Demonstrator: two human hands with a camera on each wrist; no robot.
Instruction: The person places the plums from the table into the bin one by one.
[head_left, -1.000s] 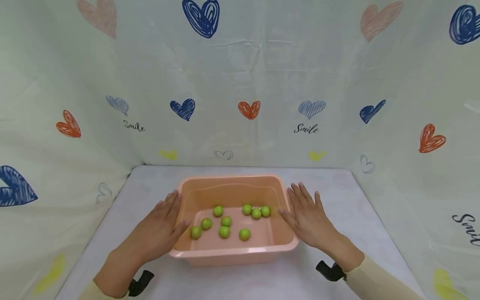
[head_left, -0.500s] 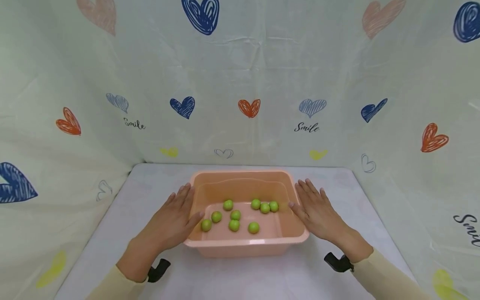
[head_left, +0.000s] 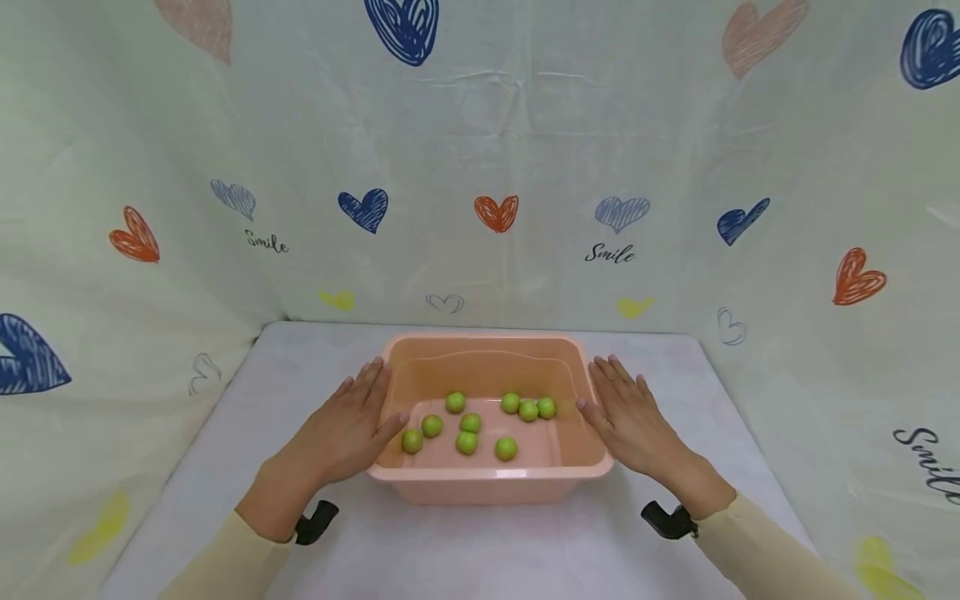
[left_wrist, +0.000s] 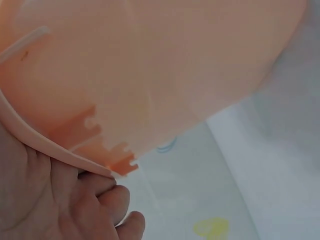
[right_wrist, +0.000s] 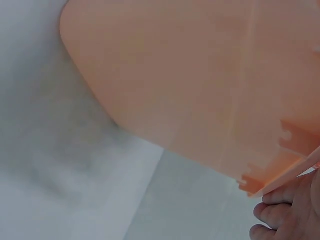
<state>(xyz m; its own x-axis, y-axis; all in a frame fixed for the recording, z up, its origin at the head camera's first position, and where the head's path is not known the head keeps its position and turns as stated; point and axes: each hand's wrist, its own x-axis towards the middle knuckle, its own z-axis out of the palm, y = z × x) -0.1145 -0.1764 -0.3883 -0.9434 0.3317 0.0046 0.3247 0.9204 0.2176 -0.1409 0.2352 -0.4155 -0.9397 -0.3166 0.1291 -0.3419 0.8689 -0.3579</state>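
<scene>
A pink plastic basin (head_left: 491,488) stands between my two hands in the head view. Several small round green balls (head_left: 467,442) lie scattered on its floor, three of them side by side toward the back right. My left hand (head_left: 341,433) presses along the basin's left side with straight fingers, its thumb reaching over the rim. On the opposite side, my right hand (head_left: 637,429) mirrors it, palm toward the basin and thumb across the rim. Both wrist views show the basin's outer wall (left_wrist: 165,60) from below, with fingers (right_wrist: 277,215) right at the rim's edge. The palms are partly hidden.
The basin is over a table with a white cover (head_left: 480,550). Behind and beside it hangs a pale cloth (head_left: 465,125) printed with hearts and lettering. A black wrist strap piece (head_left: 317,522) juts from the left wrist, another black piece (head_left: 669,521) from the right.
Both hands and the basin between them have shifted right and slightly away, mostly in the first half second. The balls keep their places in the basin. The head view has tilted slightly.
</scene>
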